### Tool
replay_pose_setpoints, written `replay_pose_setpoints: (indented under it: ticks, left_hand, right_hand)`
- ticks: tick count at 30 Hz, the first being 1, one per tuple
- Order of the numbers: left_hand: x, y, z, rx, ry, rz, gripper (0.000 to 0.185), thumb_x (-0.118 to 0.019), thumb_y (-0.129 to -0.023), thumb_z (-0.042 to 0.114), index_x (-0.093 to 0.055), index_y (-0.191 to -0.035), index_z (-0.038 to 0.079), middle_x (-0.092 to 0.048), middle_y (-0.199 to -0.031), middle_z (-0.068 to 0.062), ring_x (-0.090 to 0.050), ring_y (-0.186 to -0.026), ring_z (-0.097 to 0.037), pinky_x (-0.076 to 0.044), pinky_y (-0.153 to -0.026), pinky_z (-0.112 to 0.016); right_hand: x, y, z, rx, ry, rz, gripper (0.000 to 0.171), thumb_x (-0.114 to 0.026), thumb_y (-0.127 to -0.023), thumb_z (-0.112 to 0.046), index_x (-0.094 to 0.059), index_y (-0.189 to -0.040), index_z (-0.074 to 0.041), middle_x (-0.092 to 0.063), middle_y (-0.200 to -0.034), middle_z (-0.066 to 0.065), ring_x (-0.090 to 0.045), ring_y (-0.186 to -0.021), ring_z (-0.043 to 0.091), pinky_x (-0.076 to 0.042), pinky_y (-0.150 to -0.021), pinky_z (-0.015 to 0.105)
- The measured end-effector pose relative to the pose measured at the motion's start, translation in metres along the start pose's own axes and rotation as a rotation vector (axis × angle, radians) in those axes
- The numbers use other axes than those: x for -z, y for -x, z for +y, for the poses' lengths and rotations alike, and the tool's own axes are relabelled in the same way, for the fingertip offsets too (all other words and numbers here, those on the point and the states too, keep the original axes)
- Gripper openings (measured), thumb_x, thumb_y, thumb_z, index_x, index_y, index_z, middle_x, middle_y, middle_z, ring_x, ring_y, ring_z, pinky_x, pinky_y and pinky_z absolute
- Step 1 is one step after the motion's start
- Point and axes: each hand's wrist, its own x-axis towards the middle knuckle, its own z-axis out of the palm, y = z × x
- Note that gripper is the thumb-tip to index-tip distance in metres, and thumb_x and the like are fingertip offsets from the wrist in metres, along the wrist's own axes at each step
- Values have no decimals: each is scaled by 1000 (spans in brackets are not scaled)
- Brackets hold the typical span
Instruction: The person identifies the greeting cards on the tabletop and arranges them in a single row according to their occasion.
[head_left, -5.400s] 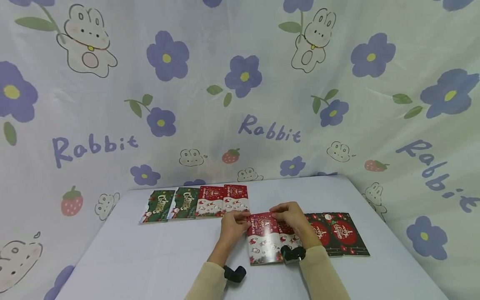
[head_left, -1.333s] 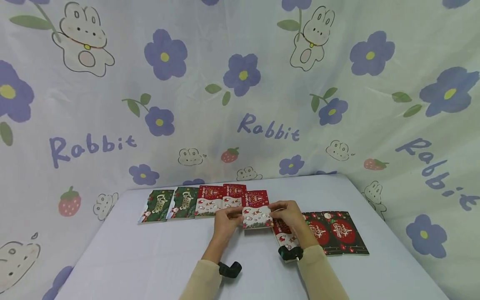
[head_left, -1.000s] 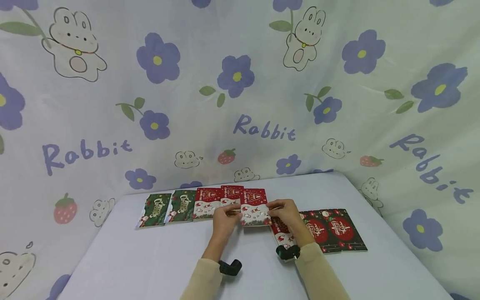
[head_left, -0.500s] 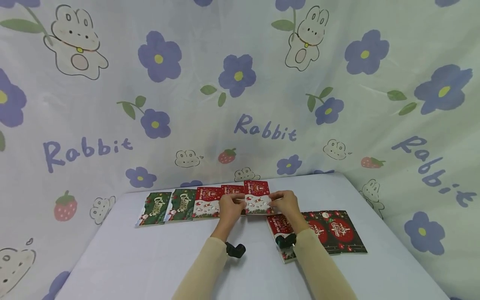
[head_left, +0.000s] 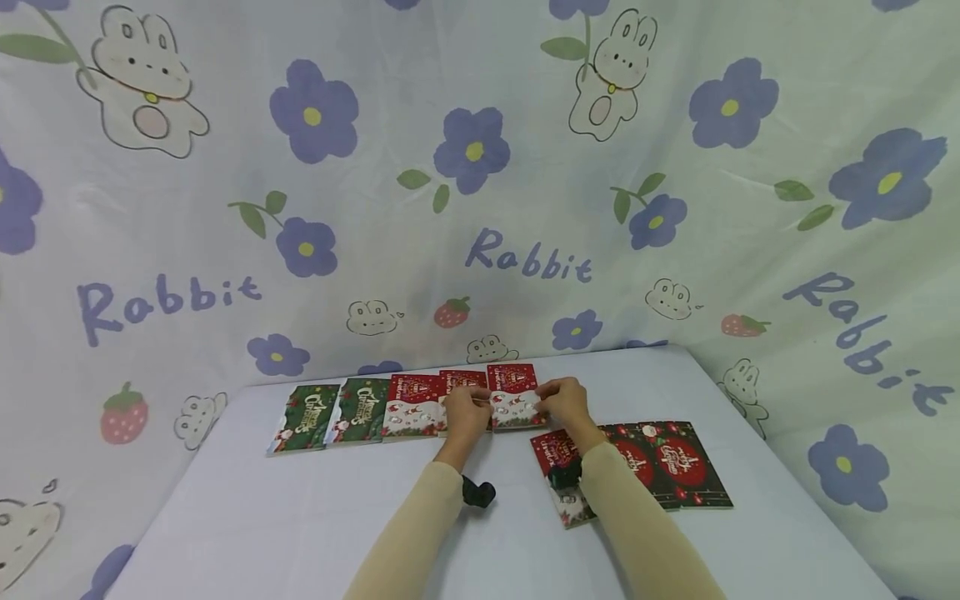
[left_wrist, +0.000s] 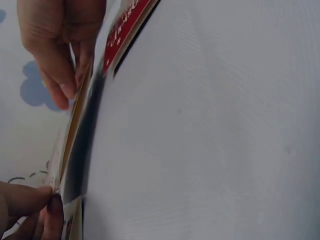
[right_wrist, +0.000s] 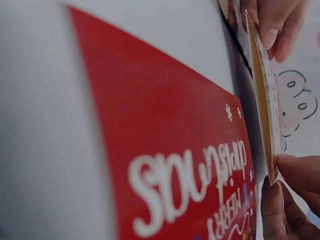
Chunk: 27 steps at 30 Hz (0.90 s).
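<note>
A red-and-white Christmas notebook with tan page edges is held between both hands at the right end of the back row. My left hand pinches its left edge; in the left wrist view the thumb and fingers meet on it. The right hand pinches the opposite edge, thumb and fingers on either side in the right wrist view. Seen from that wrist, the notebook stands edge-on, tilted up. Left of it lie two matching red notebooks, one partly covered by the left hand.
Two green notebooks fill the left end of the back row. Nearer, under the right forearm, lies another red notebook beside two dark ones. A printed curtain hangs behind the white table.
Both hands carried the red notebook from beside the front-right group to the back row, at the right end. In the last half second it shifted only slightly.
</note>
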Motion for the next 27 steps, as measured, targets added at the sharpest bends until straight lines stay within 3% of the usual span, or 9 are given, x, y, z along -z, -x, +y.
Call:
replay_pose_setpoints:
  ticks: [15, 22, 27]
  left_hand:
    - [-10, -2, -8, 1, 10, 11, 22, -74, -80, -16, -79, -99, -5, -75, -87, -14, -68, -76, -20, -57, -63, -32]
    - [-11, -2, -10, 10, -1, -5, 22, -75, -80, -15, -79, -98, -4, -73, -86, -13, -67, -78, -20, -58, -66, -34]
    - [-10, 0, -9, 23, 2, -19, 22, -75, -80, -16, -79, -99, -5, -72, -85, -12, -66, -78, -20, -58, -67, -34]
  right_hand:
    - [-6, -5, 3, 11, 108, 34, 20, -82, -81, 5, -80, -100, 0, -75, -100, 13, -66, -99, 31, -54, -91, 47]
    - [-8, -5, -1, 20, 164, 39, 21, -80, -81, 5, -80, -102, 0, -75, -108, 16, -66, -106, 34, -55, -94, 49]
    - [-9, -5, -4, 10, 197, 40, 21, -80, -81, 6, -79, -101, 0, -75, -109, 17, -68, -101, 33, -57, -90, 47]
